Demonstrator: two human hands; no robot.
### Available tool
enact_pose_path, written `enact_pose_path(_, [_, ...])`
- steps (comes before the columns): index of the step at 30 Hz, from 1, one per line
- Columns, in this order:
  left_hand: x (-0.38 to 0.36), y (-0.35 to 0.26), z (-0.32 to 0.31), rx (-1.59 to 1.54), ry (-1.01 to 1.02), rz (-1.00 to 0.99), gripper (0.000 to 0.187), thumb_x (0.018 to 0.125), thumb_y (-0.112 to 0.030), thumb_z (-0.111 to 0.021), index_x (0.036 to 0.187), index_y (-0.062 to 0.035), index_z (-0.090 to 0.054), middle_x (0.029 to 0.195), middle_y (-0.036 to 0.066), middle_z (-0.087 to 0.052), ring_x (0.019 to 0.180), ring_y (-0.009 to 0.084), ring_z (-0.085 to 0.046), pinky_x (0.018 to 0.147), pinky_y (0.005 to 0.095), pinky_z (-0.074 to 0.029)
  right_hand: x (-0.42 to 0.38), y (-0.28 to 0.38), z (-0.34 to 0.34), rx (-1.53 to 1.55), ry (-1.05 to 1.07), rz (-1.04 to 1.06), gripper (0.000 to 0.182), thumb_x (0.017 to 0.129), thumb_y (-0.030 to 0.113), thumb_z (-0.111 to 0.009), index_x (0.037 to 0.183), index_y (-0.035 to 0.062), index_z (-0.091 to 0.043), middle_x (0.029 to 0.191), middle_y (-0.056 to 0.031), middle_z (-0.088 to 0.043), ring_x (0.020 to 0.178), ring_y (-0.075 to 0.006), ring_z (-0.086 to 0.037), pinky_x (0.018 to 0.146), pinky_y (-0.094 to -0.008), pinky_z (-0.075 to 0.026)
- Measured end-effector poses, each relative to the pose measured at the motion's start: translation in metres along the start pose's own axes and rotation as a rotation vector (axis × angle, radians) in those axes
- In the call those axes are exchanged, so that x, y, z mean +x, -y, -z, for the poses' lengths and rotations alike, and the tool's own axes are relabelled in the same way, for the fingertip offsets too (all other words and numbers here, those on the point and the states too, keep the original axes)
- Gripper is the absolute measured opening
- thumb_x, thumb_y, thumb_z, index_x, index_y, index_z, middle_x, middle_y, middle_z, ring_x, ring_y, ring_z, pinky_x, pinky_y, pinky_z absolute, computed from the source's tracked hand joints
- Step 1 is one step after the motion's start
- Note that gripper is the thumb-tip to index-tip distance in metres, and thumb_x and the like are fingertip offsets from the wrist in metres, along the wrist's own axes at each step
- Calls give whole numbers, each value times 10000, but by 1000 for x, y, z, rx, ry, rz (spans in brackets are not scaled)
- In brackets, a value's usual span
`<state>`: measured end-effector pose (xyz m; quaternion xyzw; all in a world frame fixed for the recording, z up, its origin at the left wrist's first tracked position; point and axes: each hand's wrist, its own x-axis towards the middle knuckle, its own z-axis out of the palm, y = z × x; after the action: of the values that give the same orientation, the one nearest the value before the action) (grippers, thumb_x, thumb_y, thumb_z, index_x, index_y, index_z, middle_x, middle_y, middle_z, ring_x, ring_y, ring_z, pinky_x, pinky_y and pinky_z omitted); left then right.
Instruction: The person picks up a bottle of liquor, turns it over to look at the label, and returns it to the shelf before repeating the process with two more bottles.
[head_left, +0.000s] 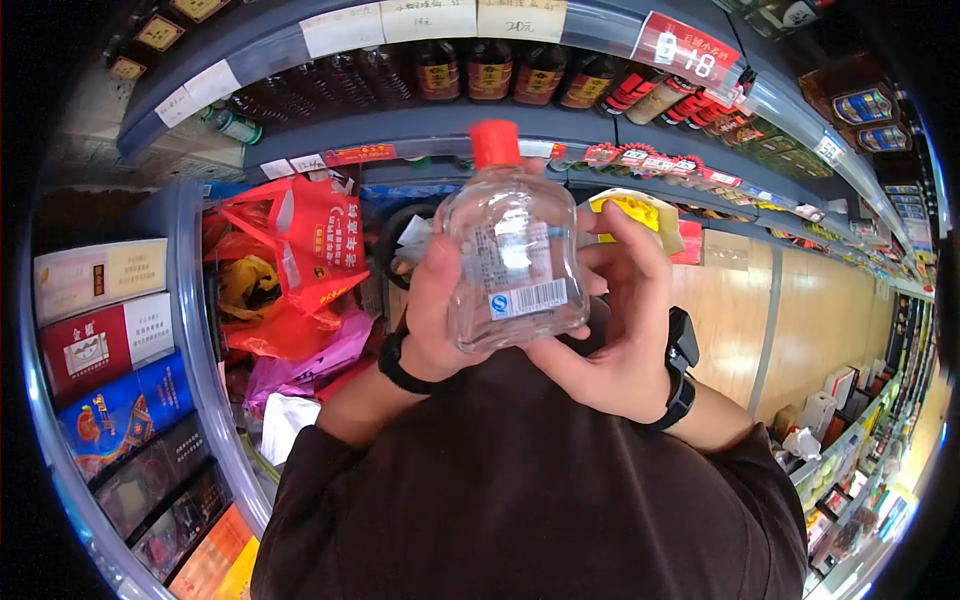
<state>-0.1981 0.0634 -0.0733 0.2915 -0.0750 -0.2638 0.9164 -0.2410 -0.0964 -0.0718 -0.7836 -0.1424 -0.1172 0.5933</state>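
Observation:
A clear glass bottle [513, 250] with a red cap and a white barcode label stands upright in front of me, held between both hands. My left hand [432, 305] wraps its left side and bottom. Fingers of my right hand [622, 300] curl around its right side and back. Each wrist wears a black band. The bottle looks filled with a clear liquid.
Store shelves [420, 125] with dark bottles and price tags run across the top. Red and yellow plastic bags [300, 260] fill a bin on the left, beside boxed goods [100, 340]. A wooden aisle floor [800, 320] stretches to the right, with more stocked shelves along it.

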Motion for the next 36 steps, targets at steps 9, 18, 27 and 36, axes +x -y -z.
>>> enact_pose_path(9, [-5,3,10,-208,99,3,973,867,-563,-646,1506,-3,-172,1380,246,-467,1124,415,-601,819,578,-577,0,-8,4,-18,43,129,942,650,113,-878,1417,-10,-344,1308,-177,-411,888,-171,-560,831,-309,-470])
enact_pose_path(18, [-3,3,11,-175,102,0,994,857,-621,-614,1512,-29,-157,1350,289,-438,1096,470,-588,760,600,-584,0,-9,4,-39,54,121,948,650,125,-888,1413,-15,-343,1298,-182,-411,854,-179,-582,832,-307,-477])
enact_pose_path(27, [-2,4,9,-158,95,2,976,869,-657,-562,1508,-47,-148,1310,320,-411,1045,513,-595,675,610,-603,-3,-10,3,17,41,89,931,676,130,-877,1416,-20,-334,1300,-178,-411,853,-173,-586,848,-309,-468])
enact_pose_path(36, [0,3,8,-189,80,5,965,874,-655,-554,1522,-73,-137,1333,319,-408,1049,501,-601,707,617,-597,-5,-10,5,17,60,51,907,694,67,-834,1429,8,-307,1265,-110,-462,904,-140,-536,873,-317,-439])
